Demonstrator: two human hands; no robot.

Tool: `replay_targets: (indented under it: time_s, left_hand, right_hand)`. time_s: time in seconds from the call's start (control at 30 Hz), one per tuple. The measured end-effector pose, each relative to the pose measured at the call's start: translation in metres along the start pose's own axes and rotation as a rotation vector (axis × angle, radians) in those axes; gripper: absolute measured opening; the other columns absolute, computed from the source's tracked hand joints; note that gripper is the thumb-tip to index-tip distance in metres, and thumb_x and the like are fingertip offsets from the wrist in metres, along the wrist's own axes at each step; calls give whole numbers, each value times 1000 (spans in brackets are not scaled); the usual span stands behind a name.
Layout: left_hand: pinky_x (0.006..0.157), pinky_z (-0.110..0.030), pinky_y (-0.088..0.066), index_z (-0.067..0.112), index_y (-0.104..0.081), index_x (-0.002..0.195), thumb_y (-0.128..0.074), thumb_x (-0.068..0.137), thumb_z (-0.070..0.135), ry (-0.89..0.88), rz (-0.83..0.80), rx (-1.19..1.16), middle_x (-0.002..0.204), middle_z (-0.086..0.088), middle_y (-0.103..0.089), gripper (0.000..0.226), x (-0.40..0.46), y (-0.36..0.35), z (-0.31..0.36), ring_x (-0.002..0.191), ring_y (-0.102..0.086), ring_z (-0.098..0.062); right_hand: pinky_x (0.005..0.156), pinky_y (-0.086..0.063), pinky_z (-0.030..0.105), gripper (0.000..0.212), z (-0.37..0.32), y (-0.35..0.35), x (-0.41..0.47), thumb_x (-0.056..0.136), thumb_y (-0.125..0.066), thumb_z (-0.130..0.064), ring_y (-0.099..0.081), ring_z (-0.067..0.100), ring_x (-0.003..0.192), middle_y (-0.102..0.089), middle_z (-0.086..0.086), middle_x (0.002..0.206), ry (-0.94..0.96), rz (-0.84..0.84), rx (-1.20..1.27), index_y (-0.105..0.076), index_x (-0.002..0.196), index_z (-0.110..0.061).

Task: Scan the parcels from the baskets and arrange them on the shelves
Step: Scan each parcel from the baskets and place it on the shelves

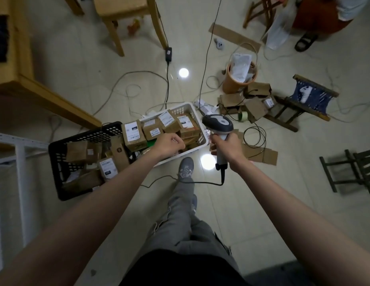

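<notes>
a: where are the hands?

b: both at the centre of the frame. the right hand [226, 147] has its fingers wrapped round the handle of a barcode scanner [218, 125], whose head points towards the upper left, at the white basket [192, 109]. a black cable [184, 181] runs from the handle's base down across the tiled floor [242, 203].

a: and the left hand [169, 144]?

b: it is down over the near side of the white basket, fingers curled among the cardboard parcels [151, 130]. i cannot tell whether it actually grips one.

a: where do the parcels lie?

b: in two baskets touching side by side: the white basket at centre, full of labelled boxes, and a black basket [62, 145] at centre left, holding more boxes.

a: anything else?

b: a white metal shelf frame [20, 153] at the left edge, a wooden chair [120, 9] at the top, an orange bin [231, 81] with torn cardboard around it at upper right, and a grey shoe [186, 168] just below the white basket.
</notes>
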State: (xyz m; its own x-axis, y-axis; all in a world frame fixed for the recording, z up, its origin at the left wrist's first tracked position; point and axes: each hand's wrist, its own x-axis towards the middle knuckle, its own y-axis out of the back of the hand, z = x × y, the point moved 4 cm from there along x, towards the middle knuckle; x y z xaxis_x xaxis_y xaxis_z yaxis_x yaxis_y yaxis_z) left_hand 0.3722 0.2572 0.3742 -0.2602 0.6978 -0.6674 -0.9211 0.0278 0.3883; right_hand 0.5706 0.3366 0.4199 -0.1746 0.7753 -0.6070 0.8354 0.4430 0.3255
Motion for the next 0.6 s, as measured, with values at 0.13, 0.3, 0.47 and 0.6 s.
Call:
replay_targets:
  time_s: [0.13, 0.3, 0.47, 0.6]
  left_hand:
    - [55, -15, -45, 10, -73, 99, -68, 89, 16, 73, -36, -66, 91, 3, -70, 12, 50, -6, -1, 77, -65, -11]
    - [60, -24, -42, 13, -68, 80, -65, 89, 9, 187, -103, -154, 79, -3, -63, 11, 107, -10, -4, 73, -58, -17]
    - [62, -22, -47, 14, -69, 84, -61, 95, 13, 303, -97, -185, 77, -3, -64, 14, 151, -14, -18, 71, -60, -14]
    - [66, -21, -50, 8, -70, 109, -62, 98, 17, 414, -58, -290, 94, -11, -68, 16, 179, -19, -41, 84, -63, -20]
  right_hand:
    - [75, -61, 44, 16, -9, -3, 49, 97, -61, -10, -65, 24, 78, -66, 17, 89, -36, -21, -32, -64, 108, 2]
    - [67, -59, 35, 10, -14, -13, 109, 100, -61, -13, -63, 19, 73, -64, 5, 82, -101, -65, -45, -62, 106, -5]
    - [69, -59, 40, 15, -5, -27, 168, 99, -59, -11, -62, 19, 68, -64, 12, 85, -172, -103, -79, -63, 109, 0]
    - [64, -57, 34, 21, 10, -45, 215, 99, -58, -10, -63, 22, 70, -64, 17, 91, -227, -143, -106, -61, 116, 2]
